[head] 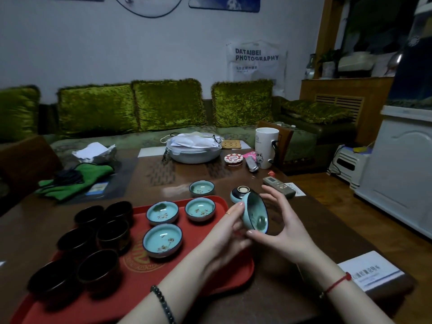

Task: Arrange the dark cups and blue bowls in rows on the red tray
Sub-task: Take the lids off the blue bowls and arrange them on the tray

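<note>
Tilted bowl: one blue bowl is lifted off the surface, tipped on its side with the mouth facing us, above the right edge of the red tray
Left hand: our left hand holds it by the outer wall, fingertips up near the rim
Right hand: our right hand holds it too, thumb on the lower rim, fingers curved round behind
On the tray: six dark cups stand in two columns at the left; three blue bowls sit in the middle, and we judge there is a free place in front of the far right one
Off the tray: an upright bowl sits just beyond the far edge, an upturned bowl near it
Risk: glazed and tipped, the bowl could slip through our fingers; set down crooked, it may knock its neighbour or land on the tray's raised rim and rock
In the way: our own left wrist lies over the free place; the remote sits close behind the upturned bowl
Around: white mug, green cloth, covered dish, booklet
</note>
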Motion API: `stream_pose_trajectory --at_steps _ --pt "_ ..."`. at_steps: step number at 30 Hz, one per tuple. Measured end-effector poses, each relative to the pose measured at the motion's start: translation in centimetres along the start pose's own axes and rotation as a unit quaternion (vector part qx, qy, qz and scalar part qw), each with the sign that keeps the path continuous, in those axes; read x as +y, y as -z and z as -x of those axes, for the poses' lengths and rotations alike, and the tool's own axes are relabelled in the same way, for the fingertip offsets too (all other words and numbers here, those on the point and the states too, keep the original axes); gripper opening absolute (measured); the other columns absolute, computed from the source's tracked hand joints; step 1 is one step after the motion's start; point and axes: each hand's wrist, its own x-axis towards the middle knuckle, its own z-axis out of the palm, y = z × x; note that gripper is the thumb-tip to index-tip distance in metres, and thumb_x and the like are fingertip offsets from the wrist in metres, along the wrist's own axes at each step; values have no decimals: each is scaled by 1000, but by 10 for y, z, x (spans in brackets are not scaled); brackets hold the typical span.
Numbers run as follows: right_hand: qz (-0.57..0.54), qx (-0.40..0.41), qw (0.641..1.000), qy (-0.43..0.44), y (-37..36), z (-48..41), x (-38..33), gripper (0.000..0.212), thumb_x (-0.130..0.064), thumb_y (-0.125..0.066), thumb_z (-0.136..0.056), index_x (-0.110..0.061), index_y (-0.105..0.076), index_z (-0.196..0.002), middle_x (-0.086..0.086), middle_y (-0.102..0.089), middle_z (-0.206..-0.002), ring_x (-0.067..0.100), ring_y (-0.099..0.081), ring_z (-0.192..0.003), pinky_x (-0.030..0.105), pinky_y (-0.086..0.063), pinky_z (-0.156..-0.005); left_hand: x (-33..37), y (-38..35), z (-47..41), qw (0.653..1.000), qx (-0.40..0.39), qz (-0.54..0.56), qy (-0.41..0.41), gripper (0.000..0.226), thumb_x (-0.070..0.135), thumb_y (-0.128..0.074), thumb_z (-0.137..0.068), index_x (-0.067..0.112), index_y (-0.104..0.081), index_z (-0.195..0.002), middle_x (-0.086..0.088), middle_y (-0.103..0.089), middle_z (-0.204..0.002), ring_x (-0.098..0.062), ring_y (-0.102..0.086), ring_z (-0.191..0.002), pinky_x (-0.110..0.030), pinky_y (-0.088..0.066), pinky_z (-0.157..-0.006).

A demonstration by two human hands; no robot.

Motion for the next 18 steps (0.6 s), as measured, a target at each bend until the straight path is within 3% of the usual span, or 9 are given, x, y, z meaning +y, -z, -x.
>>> stream_pose_trajectory --at_steps 3,6,10,13,15,17,18 --pt "-34 -20 999 -4 -15 4 -10 91 -36 -86 -52 -48 -35 -126 -10 -51 -125 1 -46 -122 30 -39 -105 5 11 17 999 16 51 -2 35 37 -46 -89 15 -60 -112 -5 -74 -86 -16 -70 -76 -24 -57 -58" --pt "-49 -26 998 -13 -29 6 -19 94 -39 -85 -46 -44 -36 -126 -7 -52 -124 1 -51 -117 33 -41 -105 7 23 29 998 31 52 -15 35 38 -44 -90 13 -62 -106 -2 -76 -83 -16 -72 -71 -25 -57 -55" --pt "-30 -25 999 -23 -46 7 -24 95 -23 -89 -49 -39 -36 -127 -7 -51 -125 7 -53 -116 32 -42 -104 8 38 43 993 80 -54 -64 25 32 -40 -93 23 -62 -101 9 -75 -84 -8 -71 -76 -23 -57 -61" --pt "-16 -22 999 -28 -57 6 -24 96 -23 -89 -49 -35 -37 -129 -11 -51 -122 4 -52 -114 22 -40 -99 12 49 55 973 123 -157 -114 22 19 -39 -95 25 -59 -102 11 -71 -94 -3 -67 -84 -14 -53 -67" --pt "-16 -21 999 -35 -62 4 -24 96 -23 -89 -47 -31 -38 -128 -8 -51 -122 3 -51 -113 19 -39 -97 15 56 62 949 154 -235 -146 21 17 -42 -94 26 -56 -106 3 -65 -108 -7 -63 -97 -19 -53 -84" --pt "-16 -23 999 -41 -67 1 -22 96 -21 -89 -46 -28 -39 -127 -5 -54 -121 4 -53 -112 22 -40 -98 17 64 67 892 188 -365 -190 28 17 -45 -93 24 -53 -119 3 -60 -123 -9 -54 -115 -23 -41 -102" --pt "-12 -27 999 -43 -69 -1 -20 96 -21 -90 -46 -27 -40 -127 -6 -55 -120 4 -53 -112 23 -40 -100 17 68 69 860 193 -424 -207 33 17 -47 -92 23 -51 -124 5 -57 -127 -6 -50 -119 -17 -35 -103"
